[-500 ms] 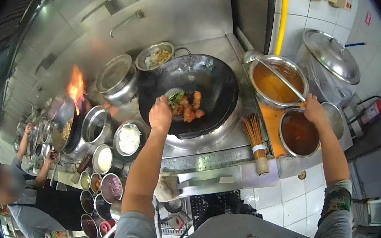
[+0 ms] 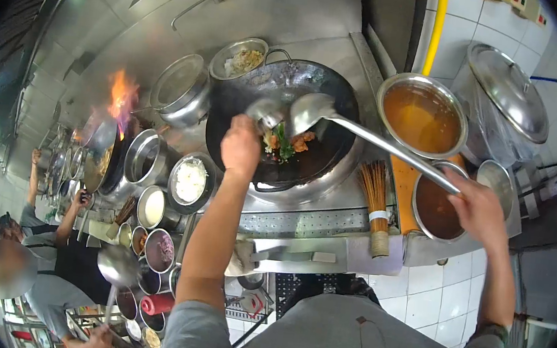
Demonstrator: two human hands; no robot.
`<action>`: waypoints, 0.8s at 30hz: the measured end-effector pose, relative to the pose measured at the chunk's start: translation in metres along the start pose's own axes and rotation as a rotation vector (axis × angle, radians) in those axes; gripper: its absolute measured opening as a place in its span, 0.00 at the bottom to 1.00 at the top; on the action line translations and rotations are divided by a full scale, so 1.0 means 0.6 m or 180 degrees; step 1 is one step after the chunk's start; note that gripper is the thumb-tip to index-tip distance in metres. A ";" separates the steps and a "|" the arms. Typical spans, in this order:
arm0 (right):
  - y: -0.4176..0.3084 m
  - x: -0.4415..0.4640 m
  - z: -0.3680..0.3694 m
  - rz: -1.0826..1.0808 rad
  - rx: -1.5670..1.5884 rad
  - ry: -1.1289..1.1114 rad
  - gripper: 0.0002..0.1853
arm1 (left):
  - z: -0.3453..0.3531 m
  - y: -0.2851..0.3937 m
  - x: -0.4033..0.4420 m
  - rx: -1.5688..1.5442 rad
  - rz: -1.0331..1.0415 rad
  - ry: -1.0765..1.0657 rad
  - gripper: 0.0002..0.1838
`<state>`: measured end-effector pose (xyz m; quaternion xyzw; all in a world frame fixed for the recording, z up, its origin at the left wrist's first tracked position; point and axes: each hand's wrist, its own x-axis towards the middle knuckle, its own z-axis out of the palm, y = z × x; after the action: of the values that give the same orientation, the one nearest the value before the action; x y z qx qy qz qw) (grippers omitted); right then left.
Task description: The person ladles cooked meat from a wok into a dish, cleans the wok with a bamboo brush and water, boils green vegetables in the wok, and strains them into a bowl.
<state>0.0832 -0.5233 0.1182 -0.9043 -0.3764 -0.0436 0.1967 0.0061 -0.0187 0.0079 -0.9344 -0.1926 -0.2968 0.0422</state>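
Observation:
Over the left side of a black wok (image 2: pixel 238 102), my left hand (image 2: pixel 240 145) is closed round the handle of a small metal ladle (image 2: pixel 266 112). My right hand (image 2: pixel 481 212) grips the long handle of a large ladle (image 2: pixel 311 111), whose bowl hangs over the wok's middle. Below both bowls lie browned food pieces (image 2: pixel 303 141) and green leaves (image 2: pixel 283 145). The right hand is above a bowl of dark red-brown sauce (image 2: pixel 435 203).
A pot of orange liquid (image 2: pixel 423 118) and a lidded container (image 2: pixel 509 86) stand right. Near the stove edge is a bamboo brush (image 2: pixel 376 215). Pots and ingredient bowls (image 2: pixel 161 251) line the left. Another person (image 2: pixel 40 254) works by a flaming wok (image 2: pixel 117 157); a further hand (image 2: pixel 98 340) holds a ladle.
The large ladle has swung from the orange pot to over the wok. My right hand is lower and further right. Green leaves now lie beside the browned pieces. Another ladle has appeared lower left.

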 end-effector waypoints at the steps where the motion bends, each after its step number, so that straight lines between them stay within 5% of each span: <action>1: -0.013 0.009 0.000 0.0195 -0.0071 -0.0260 0.25 | 0.010 0.007 0.000 0.0054 -0.0008 -0.0091 0.05; 3: -0.027 0.032 0.001 0.0576 -0.0216 -0.0770 0.25 | 0.011 0.013 0.007 0.0202 -0.0255 -0.0195 0.04; 6: -0.002 0.015 0.029 0.0316 0.0218 -0.0338 0.24 | -0.009 0.010 0.016 0.0336 -0.0850 0.0061 0.04; 9: 0.003 0.024 0.043 0.0275 0.0235 -0.0369 0.24 | 0.020 0.028 -0.009 0.0176 -0.0125 -0.0181 0.07; 12: -0.002 0.020 0.072 0.0204 0.0346 -0.0286 0.24 | 0.004 0.020 -0.008 -0.0061 -0.0874 -0.0120 0.08; 14: -0.023 0.020 0.092 0.0250 0.0453 -0.0331 0.23 | 0.012 0.035 -0.034 -0.0151 -0.0609 -0.0071 0.08; 16: -0.020 0.017 0.122 0.0230 0.0465 -0.0381 0.23 | 0.017 -0.005 -0.054 -0.0187 -0.1452 0.0324 0.09; 18: -0.005 0.002 0.158 0.0416 0.0889 -0.0497 0.23 | -0.027 -0.037 -0.085 -0.1477 -0.2779 0.0438 0.09; 19: -0.014 0.002 0.170 0.0656 0.1297 -0.0749 0.23 | 0.052 -0.108 -0.125 -0.1266 -0.2805 0.0834 0.10; 20: -0.018 0.003 0.192 0.1030 0.2546 -0.1044 0.23 | -0.095 -0.089 -0.136 -0.2847 -0.3581 0.0389 0.10; 22: -0.056 -0.016 0.199 0.1477 0.3174 -0.1136 0.26 | -0.120 -0.141 -0.233 -0.5150 -0.3935 0.1625 0.02; 24: -0.076 -0.058 0.224 0.1521 0.3866 -0.0866 0.27 | -0.295 -0.140 -0.352 -0.5762 -0.4123 0.2440 0.03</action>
<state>0.0171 -0.4651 0.0017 -0.6889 -0.1448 0.3354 0.6261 -0.2802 -0.0460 0.0296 -0.2013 -0.3252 -0.5531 -0.7402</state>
